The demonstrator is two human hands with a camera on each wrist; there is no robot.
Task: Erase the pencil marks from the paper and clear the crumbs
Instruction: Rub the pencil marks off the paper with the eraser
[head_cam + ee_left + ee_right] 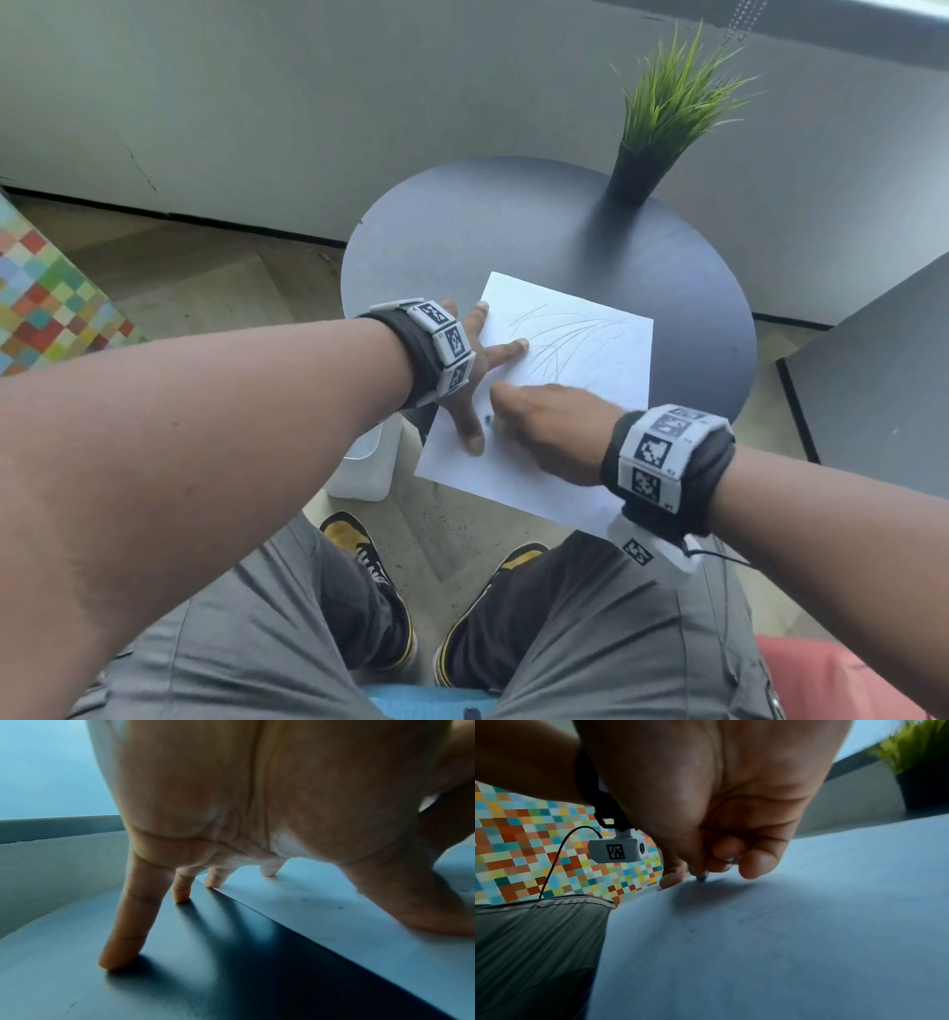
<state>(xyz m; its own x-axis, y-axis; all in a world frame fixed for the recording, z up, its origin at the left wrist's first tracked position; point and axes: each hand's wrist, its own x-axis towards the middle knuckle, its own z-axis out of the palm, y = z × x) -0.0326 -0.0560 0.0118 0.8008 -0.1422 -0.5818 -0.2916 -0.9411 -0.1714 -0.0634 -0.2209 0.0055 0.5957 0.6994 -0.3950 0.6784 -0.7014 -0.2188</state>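
A white paper [580,370] lies on the round dark table [488,231], its near corner hanging over the edge. Curved pencil marks [565,334] cross its far half. My left hand [475,372] is spread flat, thumb and two fingers pressing the paper's left edge [334,912], the other fingers [123,943] on the table. My right hand [500,411] sits on the paper beside the left thumb, fingers curled. It pinches a small grey eraser [702,877] whose tip touches the paper [782,943]. A few dark specks [692,930] lie on the sheet.
A potted grass plant [662,118] stands at the table's far right. A white bin [364,462] sits on the floor under the table's left edge. A checkered coloured block [46,298] is at the left, a dark surface [873,385] at the right.
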